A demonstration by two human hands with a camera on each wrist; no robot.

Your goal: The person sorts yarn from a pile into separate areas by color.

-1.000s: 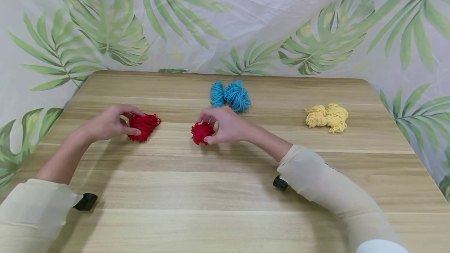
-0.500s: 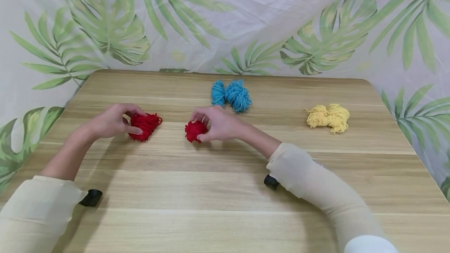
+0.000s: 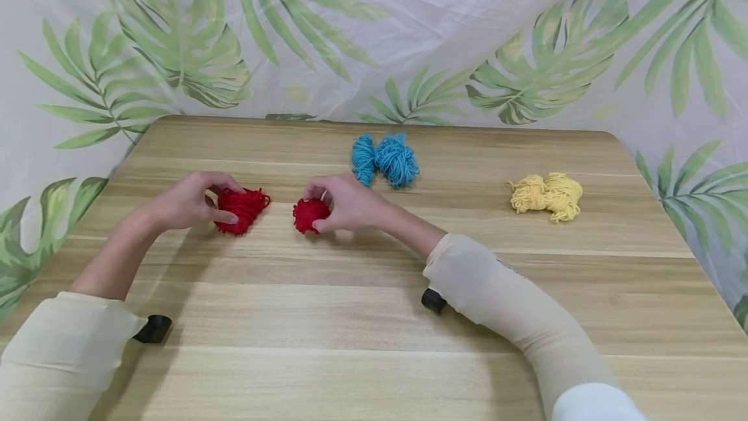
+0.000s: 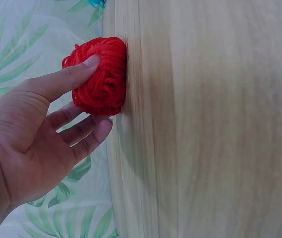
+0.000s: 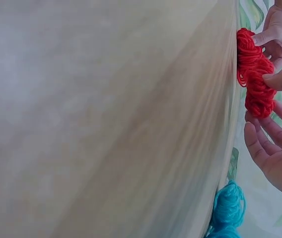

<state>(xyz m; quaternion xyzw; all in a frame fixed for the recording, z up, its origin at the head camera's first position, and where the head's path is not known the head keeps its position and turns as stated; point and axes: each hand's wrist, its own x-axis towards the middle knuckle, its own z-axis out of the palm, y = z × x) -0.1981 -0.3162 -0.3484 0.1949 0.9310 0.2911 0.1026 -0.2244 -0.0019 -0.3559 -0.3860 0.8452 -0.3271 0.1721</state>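
Note:
On the left side of the table, my left hand (image 3: 189, 203) holds a larger bundle of red yarn (image 3: 247, 210), thumb on its near side. In the left wrist view the thumb lies across the red strands (image 4: 106, 82) while the fingers sit behind and under them. My right hand (image 3: 353, 203) pinches a smaller ball of red yarn (image 3: 308, 214) between thumb and fingers, a short gap to the right of the first. Seen from the right wrist, the smaller ball (image 5: 260, 91) overlaps the larger bundle (image 5: 247, 47).
Two blue yarn bundles (image 3: 386, 160) lie side by side at the back middle of the wooden table (image 3: 350, 317). Two yellow yarn bundles (image 3: 545, 195) lie together on the right. A leaf-printed cloth (image 3: 409, 25) hangs behind the table's back edge.
My right hand has moved left with the smaller red yarn ball, narrowing the gap to the larger red bundle. The left hand and its bundle stay nearly in place.

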